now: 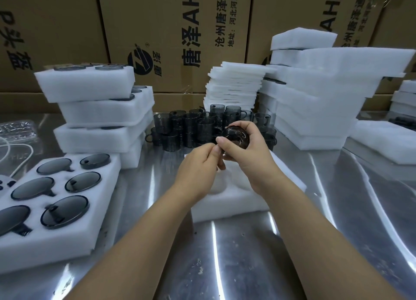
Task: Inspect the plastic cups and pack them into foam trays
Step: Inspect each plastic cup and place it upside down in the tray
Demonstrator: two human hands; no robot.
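Note:
My right hand (247,155) grips a dark smoky plastic cup (236,137), its round end turned toward me, held up above a white foam tray (227,200) on the steel table. My left hand (200,164) pinches the cup's near edge with thumb and fingers; the handle is hidden. Behind my hands stands a cluster of several matching dark cups (191,128), stacked two high. At the left lies a foam tray filled with cups (67,200), their rims level with the foam.
Filled foam trays (96,110) are stacked at the back left. Tall piles of foam trays (315,101) and thin foam sheets (234,85) stand at the back right. Cardboard boxes (175,29) wall off the rear. A white cord (20,162) lies at the far left.

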